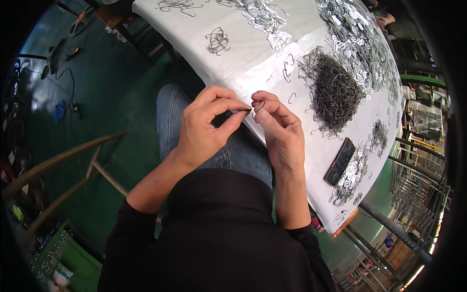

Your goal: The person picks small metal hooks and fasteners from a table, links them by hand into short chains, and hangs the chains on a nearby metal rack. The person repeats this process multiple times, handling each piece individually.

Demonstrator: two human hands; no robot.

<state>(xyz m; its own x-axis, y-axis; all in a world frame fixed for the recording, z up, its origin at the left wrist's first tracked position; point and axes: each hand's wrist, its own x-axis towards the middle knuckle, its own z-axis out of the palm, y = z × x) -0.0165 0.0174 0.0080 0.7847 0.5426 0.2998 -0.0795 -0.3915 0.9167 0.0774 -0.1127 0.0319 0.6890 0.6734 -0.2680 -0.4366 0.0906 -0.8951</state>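
Note:
Just over the near edge of the white-covered table (194,46), my two hands almost meet at the fingertips. My left hand (203,125) pinches a tiny dark piece between thumb and fingers; its kind is too small to make out. In my right hand (283,130), thumb and fingers are closed on a thin bent wire hook (261,104). A few loose wire hooks (292,98) lie on the cover beyond my right hand. To their right rises a large heap of dark wire hooks (336,92).
Flat shiny metal pieces (272,29) are spread at the far side, with more (357,46) at right. A small tangle of hooks (217,41) lies far left. A black phone (339,161) rests by more metal pieces (351,176). Another person's hand (386,20) shows far right.

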